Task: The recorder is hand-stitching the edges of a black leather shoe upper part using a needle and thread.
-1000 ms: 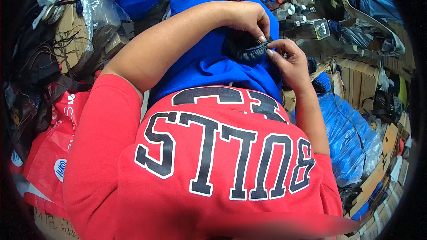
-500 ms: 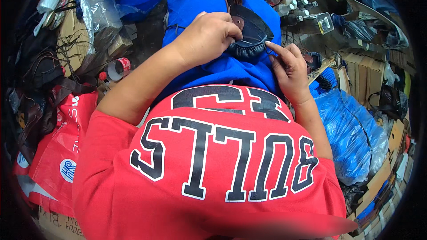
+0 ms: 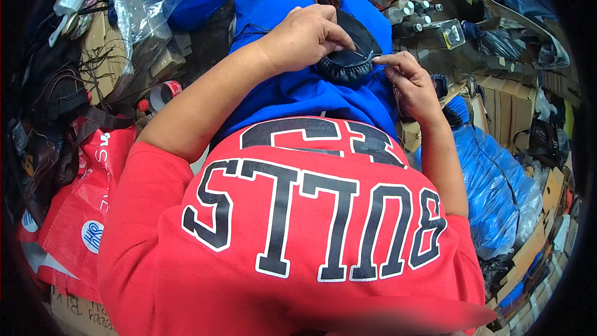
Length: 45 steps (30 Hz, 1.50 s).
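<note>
A black shoe [image 3: 346, 73] lies across my lap on the blue cloth, its gathered, pleated toe edge toward me and its flat dark underside facing up. Over the shoe's left part, my left hand [image 3: 309, 36] has its fingers bent together, the tips down at the flat face near a thin pale line that could be thread. At the right edge of the toe, my right hand [image 3: 410, 81] presses its index fingertip to the pleats, with the thumb close below. What either hand pinches is too small to make out. My left hand hides part of the shoe's far end.
Blue cloth [image 3: 273, 9] covers my legs. Clear bottles [image 3: 444, 34] stand at the far right. Cardboard [image 3: 507, 102] and a blue plastic bag [image 3: 491, 180] lie to the right; a red bag [image 3: 87, 199] and a cardboard piece [image 3: 102, 56] are at the left.
My left hand has moved right and slightly up across the shoe, fingertips nearer the toe. The right hand's fingers have bent closer together at the toe's edge.
</note>
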Each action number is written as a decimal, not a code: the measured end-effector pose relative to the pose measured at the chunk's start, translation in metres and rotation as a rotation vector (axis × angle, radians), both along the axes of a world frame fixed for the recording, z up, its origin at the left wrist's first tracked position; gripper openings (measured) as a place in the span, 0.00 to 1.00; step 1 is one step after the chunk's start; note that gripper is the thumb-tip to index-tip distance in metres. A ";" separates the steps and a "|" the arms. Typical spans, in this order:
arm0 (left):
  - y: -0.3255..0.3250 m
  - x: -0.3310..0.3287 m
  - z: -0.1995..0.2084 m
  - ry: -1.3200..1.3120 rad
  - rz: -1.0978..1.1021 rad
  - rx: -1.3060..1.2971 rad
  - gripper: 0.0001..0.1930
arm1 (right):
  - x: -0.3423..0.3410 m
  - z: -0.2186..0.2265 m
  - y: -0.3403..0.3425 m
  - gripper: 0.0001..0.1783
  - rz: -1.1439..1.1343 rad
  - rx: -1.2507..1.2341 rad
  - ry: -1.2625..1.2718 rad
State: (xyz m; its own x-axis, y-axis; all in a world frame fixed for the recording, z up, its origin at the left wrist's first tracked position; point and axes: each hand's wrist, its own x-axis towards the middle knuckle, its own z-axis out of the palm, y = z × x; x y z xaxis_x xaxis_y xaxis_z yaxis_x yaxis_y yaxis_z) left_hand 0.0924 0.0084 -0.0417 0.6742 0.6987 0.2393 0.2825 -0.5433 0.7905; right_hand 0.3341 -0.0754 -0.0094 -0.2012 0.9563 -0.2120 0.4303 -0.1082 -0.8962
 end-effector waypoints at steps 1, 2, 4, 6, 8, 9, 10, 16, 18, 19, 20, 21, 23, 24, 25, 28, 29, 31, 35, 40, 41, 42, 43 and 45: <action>0.001 0.000 0.000 0.004 -0.008 0.014 0.11 | 0.000 0.001 0.001 0.14 0.009 -0.001 0.001; 0.001 0.000 0.000 0.004 -0.008 0.014 0.11 | 0.000 0.001 0.001 0.14 0.013 0.000 -0.004; 0.002 0.001 0.000 0.010 -0.011 0.041 0.11 | 0.000 0.002 0.002 0.14 0.016 0.001 -0.007; 0.002 0.003 0.002 0.026 -0.024 0.020 0.10 | 0.000 0.002 0.003 0.13 0.004 -0.008 -0.005; 0.003 0.005 0.003 0.042 -0.036 -0.003 0.10 | 0.001 0.002 0.004 0.13 0.018 -0.005 0.006; 0.004 0.006 0.003 0.037 -0.055 0.004 0.10 | 0.002 0.002 0.004 0.12 0.017 -0.007 0.001; 0.005 0.008 0.004 0.032 -0.074 0.010 0.09 | 0.003 0.002 0.004 0.12 0.028 -0.008 0.009; 0.023 0.017 -0.001 0.011 -0.261 -0.096 0.09 | 0.012 -0.003 0.012 0.13 0.039 -0.115 0.115; 0.031 0.022 -0.002 0.046 -0.297 -0.082 0.09 | 0.014 -0.006 0.019 0.13 0.075 -0.141 0.087; 0.033 0.024 -0.001 0.052 -0.337 -0.051 0.09 | 0.014 -0.007 0.021 0.13 0.099 -0.137 0.116; 0.035 0.026 0.001 0.023 -0.387 -0.067 0.08 | 0.014 -0.008 0.024 0.13 0.111 -0.130 0.105; 0.035 0.027 0.004 0.021 -0.384 -0.061 0.08 | 0.014 -0.007 0.025 0.13 0.119 -0.127 0.078; 0.031 0.026 0.011 0.077 -0.351 0.007 0.09 | 0.013 -0.005 0.024 0.14 0.137 -0.103 0.085; 0.027 0.023 0.015 0.062 -0.364 0.012 0.09 | 0.013 -0.002 0.021 0.14 0.127 -0.115 0.064; 0.021 0.019 0.018 0.095 -0.288 0.063 0.10 | 0.013 0.001 0.017 0.14 0.104 -0.131 0.022; 0.002 0.007 0.022 0.126 -0.172 0.071 0.12 | 0.009 0.006 0.004 0.16 0.049 -0.130 0.048; -0.002 0.004 0.022 0.126 -0.141 0.017 0.13 | 0.006 0.006 0.002 0.16 0.049 -0.134 0.060; -0.004 0.001 0.018 0.119 -0.121 -0.047 0.14 | 0.002 0.003 0.000 0.17 -0.051 -0.187 0.186; 0.001 0.007 0.008 0.056 -0.081 -0.322 0.14 | -0.002 -0.003 0.004 0.18 -0.143 -0.358 0.398; 0.001 0.024 0.000 -0.082 -0.074 -0.557 0.12 | -0.005 -0.006 0.004 0.18 -0.207 -0.326 0.433; 0.000 0.025 0.000 -0.077 -0.068 -0.568 0.11 | -0.006 -0.006 0.004 0.18 -0.197 -0.327 0.439; -0.001 0.026 0.001 -0.073 -0.063 -0.573 0.10 | -0.007 -0.005 0.003 0.17 -0.201 -0.314 0.433; -0.001 0.027 0.002 -0.070 -0.062 -0.578 0.10 | -0.008 -0.005 0.003 0.17 -0.230 -0.309 0.406; -0.002 0.028 0.006 -0.005 -0.056 -0.483 0.08 | -0.010 -0.003 0.005 0.15 -0.208 -0.270 0.417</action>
State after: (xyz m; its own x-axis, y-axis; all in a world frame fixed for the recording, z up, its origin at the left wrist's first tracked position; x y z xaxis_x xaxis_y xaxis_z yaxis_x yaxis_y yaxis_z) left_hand 0.1204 0.0061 -0.0356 0.7134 0.6935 -0.1005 0.2594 -0.1281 0.9572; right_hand 0.3238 -0.0706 -0.0122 -0.1330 0.9077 -0.3980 -0.0114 -0.4029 -0.9152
